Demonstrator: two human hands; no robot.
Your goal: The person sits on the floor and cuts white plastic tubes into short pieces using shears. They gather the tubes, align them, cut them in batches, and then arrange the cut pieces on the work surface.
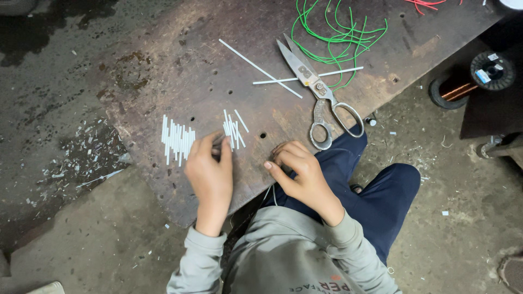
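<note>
My left hand (210, 171) lies palm down on a worn brown board (180, 65). Its fingertips reach between two groups of short white tube pieces: a neat row (175, 140) to its left and a smaller loose bunch (234, 130) that it touches. My right hand (298, 170) rests at the board's near edge with its fingers curled in. Whether anything is pinched in it is hidden. Two long white tubes (260, 68) lie farther back.
Large metal scissors (318, 92) lie shut on the board behind my right hand, beside a tangle of green wire (340, 38). Red wire (422, 4) is at the far edge. A spool of copper wire (474, 79) sits on the floor at the right. White offcuts (81, 155) litter the floor at the left.
</note>
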